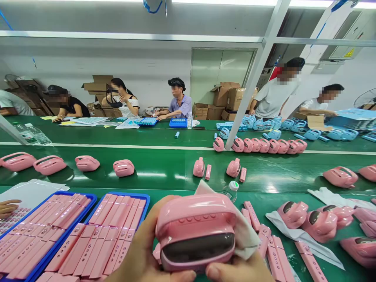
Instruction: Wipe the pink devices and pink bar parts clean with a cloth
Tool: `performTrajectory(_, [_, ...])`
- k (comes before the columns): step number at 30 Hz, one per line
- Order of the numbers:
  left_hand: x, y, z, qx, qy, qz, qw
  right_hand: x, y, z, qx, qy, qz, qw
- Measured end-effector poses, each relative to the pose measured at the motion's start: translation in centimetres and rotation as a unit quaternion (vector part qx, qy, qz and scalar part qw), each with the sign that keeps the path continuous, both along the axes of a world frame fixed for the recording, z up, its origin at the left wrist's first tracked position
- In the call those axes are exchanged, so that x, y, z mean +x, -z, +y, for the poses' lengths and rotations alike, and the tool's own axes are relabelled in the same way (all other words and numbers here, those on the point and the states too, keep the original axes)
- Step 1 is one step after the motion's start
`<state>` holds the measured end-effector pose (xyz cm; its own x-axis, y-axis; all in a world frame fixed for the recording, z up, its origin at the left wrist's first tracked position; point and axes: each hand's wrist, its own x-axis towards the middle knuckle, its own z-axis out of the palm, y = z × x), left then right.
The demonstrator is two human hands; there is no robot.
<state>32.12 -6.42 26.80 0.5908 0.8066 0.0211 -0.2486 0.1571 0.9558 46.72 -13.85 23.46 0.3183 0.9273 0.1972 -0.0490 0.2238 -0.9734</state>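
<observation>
Close in front of me is a glossy pink case [196, 235], shaped like a portable speaker, with a top handle, a row of small buttons and a dark oval front panel. My left hand [143, 246] grips its left side, thumb under the front edge. On the lower right, my right hand [241, 270] holds it too, thumb below the panel. A white cloth [246, 239] lies between the case's right side and my right hand; most of those fingers are hidden. Behind the case, a bottle [231, 190] with a white and green cap stands on the bench.
Blue trays [94, 197] at left hold pink bars with round marks. More pink bars [276, 254] and pink cases [320, 223] lie at right. Several pink cases [123, 167] stand along the green belt [164, 176]. Another person's hand [8, 208] is at far left; co-workers sit opposite.
</observation>
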Motion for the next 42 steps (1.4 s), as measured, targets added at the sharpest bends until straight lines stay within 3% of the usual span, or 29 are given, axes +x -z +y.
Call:
performTrajectory(2, [-0.4,-0.5,-0.2,-0.008,-0.018,0.024,1.000,-0.3,-1.0,-0.4,0.010,-0.041,0.081,0.996])
performTrajectory(5, [-0.8,-0.8,-0.3,0.000,-0.016,0.043,0.999,-0.3,-1.9,-0.9,0.021,-0.016,0.097,0.995])
performTrajectory(8, [-0.5,-0.6,0.3,0.087,0.027,0.040,0.995,-0.1,-2.4,-0.6,0.021,-0.073,0.151,0.986])
performTrajectory(12, [0.3,0.0,1.4,0.209,0.063,0.033,0.975,0.2,-2.0,0.2,0.006,-0.114,0.206,0.972])
performTrajectory(16, [-0.2,0.2,2.3,0.270,0.148,0.031,0.951,0.4,-1.0,0.4,0.043,-0.106,0.212,0.971])
performTrajectory(19, [-0.7,0.3,2.8,0.295,0.159,0.037,0.941,0.5,-1.0,0.1,0.026,-0.125,0.235,0.963])
performTrajectory(23, [-1.1,0.4,2.9,0.277,0.166,0.037,0.946,0.3,-1.4,-0.7,-0.035,-0.138,0.239,0.961])
performTrajectory(29, [-1.1,0.3,2.0,0.216,0.128,0.059,0.966,0.2,-0.3,-0.3,0.037,-0.070,0.156,0.985])
performTrajectory(35, [0.3,0.0,3.3,0.315,0.119,0.121,0.934,0.9,-1.1,1.5,0.036,-0.085,0.161,0.983])
performTrajectory(42, [-0.4,0.3,3.8,0.169,0.169,0.135,0.962,1.2,-1.1,1.0,-0.020,-0.076,0.135,0.988])
